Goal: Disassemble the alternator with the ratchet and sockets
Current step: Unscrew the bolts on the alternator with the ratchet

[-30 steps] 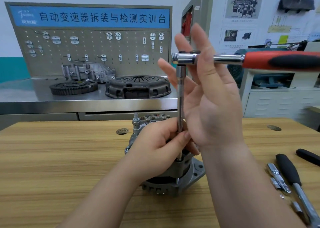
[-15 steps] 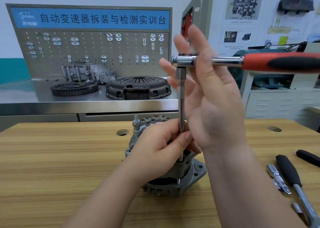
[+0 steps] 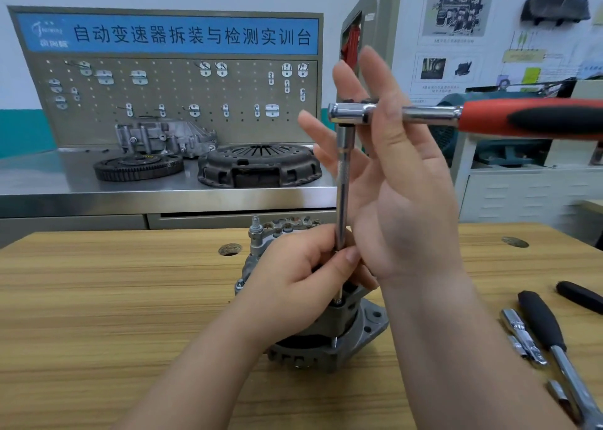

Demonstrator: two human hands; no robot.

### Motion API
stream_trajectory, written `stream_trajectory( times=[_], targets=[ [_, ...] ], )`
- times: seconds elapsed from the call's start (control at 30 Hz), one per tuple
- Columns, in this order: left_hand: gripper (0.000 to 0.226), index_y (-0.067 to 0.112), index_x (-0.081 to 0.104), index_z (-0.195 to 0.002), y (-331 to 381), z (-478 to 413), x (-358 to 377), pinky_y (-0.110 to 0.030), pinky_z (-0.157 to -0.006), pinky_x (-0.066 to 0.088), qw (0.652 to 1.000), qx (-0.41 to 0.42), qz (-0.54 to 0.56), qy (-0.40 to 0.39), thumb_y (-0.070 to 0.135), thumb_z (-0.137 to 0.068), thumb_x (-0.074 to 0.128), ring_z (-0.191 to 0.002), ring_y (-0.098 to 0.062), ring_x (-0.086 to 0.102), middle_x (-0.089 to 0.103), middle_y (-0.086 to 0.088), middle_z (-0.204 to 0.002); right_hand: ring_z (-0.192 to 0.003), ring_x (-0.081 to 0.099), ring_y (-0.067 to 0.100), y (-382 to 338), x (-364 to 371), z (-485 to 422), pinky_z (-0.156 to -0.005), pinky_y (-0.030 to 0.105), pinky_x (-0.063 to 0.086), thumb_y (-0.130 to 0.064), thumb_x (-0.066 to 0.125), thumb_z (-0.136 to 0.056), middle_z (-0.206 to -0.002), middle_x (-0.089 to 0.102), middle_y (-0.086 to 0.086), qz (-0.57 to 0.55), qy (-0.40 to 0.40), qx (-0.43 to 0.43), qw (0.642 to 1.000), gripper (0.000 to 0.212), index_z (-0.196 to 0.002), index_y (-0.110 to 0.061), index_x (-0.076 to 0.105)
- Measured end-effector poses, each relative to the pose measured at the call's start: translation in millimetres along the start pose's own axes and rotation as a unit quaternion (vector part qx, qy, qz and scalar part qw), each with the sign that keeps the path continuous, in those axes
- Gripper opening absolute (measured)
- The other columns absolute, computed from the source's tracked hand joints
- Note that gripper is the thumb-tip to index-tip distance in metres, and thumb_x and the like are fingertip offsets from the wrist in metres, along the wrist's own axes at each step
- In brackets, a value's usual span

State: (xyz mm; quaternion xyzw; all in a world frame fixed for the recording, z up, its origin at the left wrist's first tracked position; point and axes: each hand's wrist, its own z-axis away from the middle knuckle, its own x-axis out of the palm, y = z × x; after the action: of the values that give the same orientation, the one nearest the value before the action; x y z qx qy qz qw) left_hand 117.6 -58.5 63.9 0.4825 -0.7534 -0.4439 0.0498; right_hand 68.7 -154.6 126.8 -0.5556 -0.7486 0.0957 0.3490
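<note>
1. Chrome extension bar [image 3: 342, 185] stands upright. Its long axis runs vertically from the ratchet [image 3: 489, 118] head down to the alternator [image 3: 346, 331]. Keeping that line plumb is, I judge, what the coming turn depends on.
2. The left hand [image 3: 293, 282] is the lower one. Its fingers curl round the bar's bottom end and the thumb pinches it, with the palm lying over the alternator's housing.
3. The right hand [image 3: 401, 201] is higher, just right of the bar. Its fingers are straight and spread, with the ratchet's neck passing loosely between them, and it clasps nothing.
4. The red-and-black handle lies level and reaches far to the right of the right hand.
5. The alternator sits directly beneath the left hand, on the wooden table [image 3: 98, 299], below and left of the right wrist.
6. The bar's foot meets the housing under the left thumb, but I cannot tell how well it is seated.
7. The right hand is nearer the handle, so it would probably make the swing while the left steadies the bar.
8. Spare sockets [image 3: 522, 335] lie to the right of the right forearm.
</note>
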Motion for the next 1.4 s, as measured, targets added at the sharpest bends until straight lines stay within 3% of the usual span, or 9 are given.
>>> stream_trajectory(
  times=[0.2,0.33,0.43,0.57,0.7,0.93,1.13,1.27,1.4],
  targets=[
    [0.030,0.005,0.065,-0.087,2.1,-0.9,-1.9,-0.046,-0.073,0.053,1.000,0.006,-0.015,-0.007,0.030,-0.089,0.047,-0.077,-0.023,0.065,0.069,0.000,-0.078,-0.087,0.073,0.026,1.0,-5.7,-1.3,-0.077,0.029,0.056,-0.037,0.033,-0.101,-0.102,0.075,0.004,0.011,-0.004,0.088,0.996,0.037,-0.117,-0.016,0.059],
    [0.020,0.005,0.066,-0.094,1.8,0.4,-0.6,-0.033,-0.075,0.056,1.000,-0.015,-0.007,-0.001,0.014,-0.091,0.049,-0.079,-0.011,0.069,0.073,0.002,-0.080,-0.107,0.066,0.025,-3.1,-3.8,-2.2,-0.094,0.034,0.050,-0.024,0.050,-0.094,-0.118,0.068,0.001,0.062,-0.022,0.003,0.998,0.023,-0.113,-0.028,0.062],
    [0.021,0.008,0.066,-0.096,1.0,0.0,1.8,-0.039,-0.074,0.057,0.999,-0.021,-0.024,0.008,0.018,-0.090,0.049,-0.080,-0.007,0.069,0.074,0.002,-0.084,-0.127,0.053,0.025,-9.6,-2.1,-7.7,-0.109,0.042,0.039,-0.034,0.056,-0.086,-0.134,0.056,0.002,0.226,-0.098,0.006,0.969,0.034,-0.120,-0.031,0.054],
    [0.021,0.007,0.066,-0.095,1.7,-0.2,1.7,-0.041,-0.077,0.056,1.000,-0.004,-0.015,0.013,0.024,-0.090,0.053,-0.083,-0.019,0.070,0.073,-0.006,-0.087,-0.094,0.070,0.023,-5.6,-2.0,-1.5,-0.086,0.032,0.052,-0.030,0.049,-0.093,-0.117,0.068,-0.002,0.043,-0.022,0.030,0.998,0.022,-0.111,-0.026,0.063],
    [0.036,-0.001,0.065,-0.091,2.5,1.1,-2.9,-0.054,-0.071,0.051,1.000,0.005,0.000,0.003,0.030,-0.088,0.048,-0.079,-0.035,0.064,0.069,-0.016,-0.084,-0.080,0.073,0.022,-0.1,-2.9,-1.6,-0.076,0.029,0.054,-0.044,0.033,-0.097,-0.099,0.075,0.002,0.011,0.000,0.107,0.994,0.044,-0.121,-0.015,0.056],
    [0.020,0.007,0.067,-0.096,0.1,1.4,0.3,-0.031,-0.075,0.056,0.999,-0.002,-0.037,0.010,0.016,-0.090,0.049,-0.082,-0.009,0.070,0.074,-0.001,-0.086,-0.109,0.064,0.022,-0.1,1.9,0.3,-0.084,0.027,0.049,-0.020,0.058,-0.086,-0.120,0.067,-0.008,0.043,-0.009,-0.003,0.999,0.022,-0.101,-0.033,0.069],
    [0.022,0.007,0.067,-0.087,1.6,0.1,-0.5,-0.041,-0.071,0.055,1.000,0.008,0.001,-0.001,0.023,-0.089,0.052,-0.079,-0.023,0.068,0.073,-0.001,-0.082,-0.087,0.072,0.025,1.0,-1.4,-0.5,-0.078,0.028,0.055,-0.035,0.039,-0.099,-0.102,0.074,0.002,-0.009,0.010,0.073,0.997,0.033,-0.113,-0.017,0.063],
    [0.018,0.022,0.064,-0.084,3.5,0.8,-3.1,-0.021,-0.070,0.051,0.999,0.018,-0.027,-0.017,0.023,-0.092,0.049,-0.074,-0.005,0.066,0.069,0.016,-0.075,-0.081,0.072,0.019,0.7,-2.5,-2.7,-0.075,0.029,0.052,-0.042,0.042,-0.095,-0.104,0.074,-0.002,0.010,0.014,0.099,0.995,0.032,-0.118,-0.029,0.060],
    [0.023,0.005,0.067,-0.094,3.1,2.1,-1.3,-0.041,-0.071,0.056,0.999,-0.003,-0.039,-0.004,0.017,-0.091,0.048,-0.079,-0.009,0.070,0.074,0.000,-0.081,-0.100,0.065,0.019,-3.6,1.2,-1.2,-0.079,0.026,0.050,-0.021,0.056,-0.088,-0.121,0.066,-0.007,0.025,-0.002,0.024,0.999,0.022,-0.103,-0.031,0.069]
  ],
)
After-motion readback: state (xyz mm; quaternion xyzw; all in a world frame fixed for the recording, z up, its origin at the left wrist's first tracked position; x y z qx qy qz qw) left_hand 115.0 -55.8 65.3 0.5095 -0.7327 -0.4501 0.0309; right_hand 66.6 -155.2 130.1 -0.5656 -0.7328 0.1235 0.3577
